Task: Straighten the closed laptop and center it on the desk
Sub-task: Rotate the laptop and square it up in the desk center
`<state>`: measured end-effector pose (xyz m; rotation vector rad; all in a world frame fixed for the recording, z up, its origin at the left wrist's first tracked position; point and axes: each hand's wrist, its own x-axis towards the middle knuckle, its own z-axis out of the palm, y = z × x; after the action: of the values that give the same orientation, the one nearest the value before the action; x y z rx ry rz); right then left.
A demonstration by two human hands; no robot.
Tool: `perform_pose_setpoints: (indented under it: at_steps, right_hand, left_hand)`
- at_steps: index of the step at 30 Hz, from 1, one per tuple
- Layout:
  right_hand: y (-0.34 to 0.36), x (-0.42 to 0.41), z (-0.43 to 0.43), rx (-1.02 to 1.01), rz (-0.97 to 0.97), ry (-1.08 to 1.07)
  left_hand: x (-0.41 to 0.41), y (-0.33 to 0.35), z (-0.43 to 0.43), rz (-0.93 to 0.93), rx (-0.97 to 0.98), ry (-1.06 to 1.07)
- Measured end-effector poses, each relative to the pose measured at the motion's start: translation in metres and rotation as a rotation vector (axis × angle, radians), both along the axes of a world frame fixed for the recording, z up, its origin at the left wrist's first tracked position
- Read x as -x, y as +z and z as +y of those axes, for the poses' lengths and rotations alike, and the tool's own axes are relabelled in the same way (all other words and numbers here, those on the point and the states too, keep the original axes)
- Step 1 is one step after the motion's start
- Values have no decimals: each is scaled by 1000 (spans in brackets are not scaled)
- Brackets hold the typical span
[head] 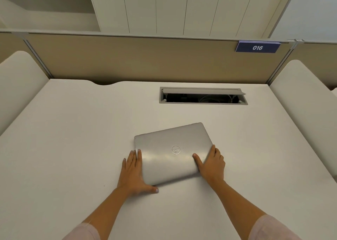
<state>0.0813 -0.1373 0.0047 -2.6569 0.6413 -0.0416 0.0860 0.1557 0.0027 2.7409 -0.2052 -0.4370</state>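
Observation:
A closed silver laptop (171,152) with a round logo lies on the white desk (73,139), a little right of the middle and turned askew, its right side farther from me. My left hand (134,172) lies flat against its left edge, thumb hooked under the near left corner. My right hand (211,164) grips the near right corner, thumb on the lid and fingers along the right edge.
An open cable hatch (203,95) with its lid propped is set into the desk behind the laptop. A beige partition (145,57) with a blue "016" tag (257,47) closes the back. Rounded white side panels (306,103) flank the desk; cabinets stand beyond.

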Motion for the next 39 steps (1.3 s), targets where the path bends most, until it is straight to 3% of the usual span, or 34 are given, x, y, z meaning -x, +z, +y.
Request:
perform_pose_setpoints:
  at_steps: [7,14,25,39]
  right_hand:
    - [-14,35,1,-17,-13,181]
    - [-18,53,-23,-125,-37,405]
    - [-21,46,-14,-150,-93,328]
    - [-13,32,-20,-94,-42,377]
  left_hand:
    - [-33,12,21,14,-131,-125]
    - [-44,12,31,21,-70,-75]
    - [-53,3,41,-7,-66,-43]
    - [-59,0,41,1,-77,-62]
